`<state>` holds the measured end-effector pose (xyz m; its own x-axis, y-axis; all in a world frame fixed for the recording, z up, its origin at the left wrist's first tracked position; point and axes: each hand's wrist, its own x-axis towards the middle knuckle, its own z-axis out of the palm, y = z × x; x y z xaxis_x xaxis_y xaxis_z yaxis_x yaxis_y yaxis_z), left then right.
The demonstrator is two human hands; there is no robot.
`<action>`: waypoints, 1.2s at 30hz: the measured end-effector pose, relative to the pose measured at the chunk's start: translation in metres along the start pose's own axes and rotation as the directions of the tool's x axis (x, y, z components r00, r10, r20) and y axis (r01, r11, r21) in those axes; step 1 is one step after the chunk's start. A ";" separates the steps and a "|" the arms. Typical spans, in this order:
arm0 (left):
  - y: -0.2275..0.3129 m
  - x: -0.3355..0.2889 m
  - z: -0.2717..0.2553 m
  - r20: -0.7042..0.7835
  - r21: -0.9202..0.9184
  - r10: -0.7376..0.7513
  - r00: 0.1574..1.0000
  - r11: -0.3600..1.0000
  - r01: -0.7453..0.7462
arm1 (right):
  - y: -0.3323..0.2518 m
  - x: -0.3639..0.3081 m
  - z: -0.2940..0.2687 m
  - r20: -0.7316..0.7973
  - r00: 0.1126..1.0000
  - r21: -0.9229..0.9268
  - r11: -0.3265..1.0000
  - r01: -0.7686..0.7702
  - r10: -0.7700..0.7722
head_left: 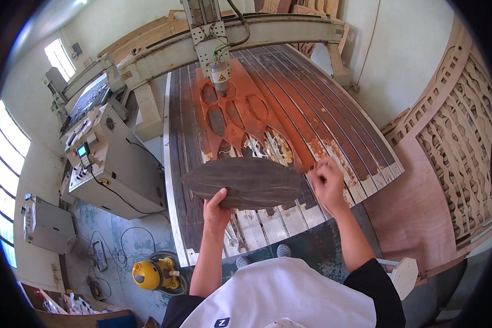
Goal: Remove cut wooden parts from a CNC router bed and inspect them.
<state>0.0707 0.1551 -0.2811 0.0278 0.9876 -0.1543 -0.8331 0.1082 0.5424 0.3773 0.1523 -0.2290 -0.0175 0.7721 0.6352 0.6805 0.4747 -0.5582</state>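
A dark grey-brown, leaf-shaped wooden board (251, 183) with streaked grain is held up in front of me, above the near part of the machine bed. My left hand (217, 212) grips its lower left edge, with the thumb on the upper face and the other fingers hidden beneath. Just off the board's right tip, my right hand (328, 183) is closed with curled fingers. A small dark bit shows at its fingertips, too small to name. Beyond the board lies a cut sheet (230, 132) with several oval openings, covered in reddish-orange dust.
The router's spindle (220, 76) hangs from a gantry (158, 57) over the slotted bed (361, 164). A control cabinet (120, 169) stands left, with a handheld controller (84, 155) on top. A yellow vacuum (150, 274) sits on the floor. Lattice-cut wooden panels (454, 131) lean at right.
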 end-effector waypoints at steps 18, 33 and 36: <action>-0.088 0.008 -0.003 0.093 0.304 -0.370 0.924 0.895 0.327 | 0.024 -0.139 0.027 0.598 0.480 0.730 -0.188 -0.657 0.642; -0.153 0.023 0.016 0.894 0.145 -0.378 0.240 -0.262 -0.954 | 0.059 -0.180 -0.057 0.772 0.278 0.600 -0.509 -0.617 0.572; -0.166 0.023 0.024 0.850 0.402 -0.195 0.490 -0.362 -0.841 | 0.063 -0.184 -0.058 0.718 0.243 0.602 -0.405 -0.688 0.653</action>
<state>0.2229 0.1624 -0.3546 0.6455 0.5591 0.5203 0.5004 -0.8243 0.2649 0.4662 0.0156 -0.3497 -0.0857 0.8006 -0.5931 -0.7047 -0.4695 -0.5319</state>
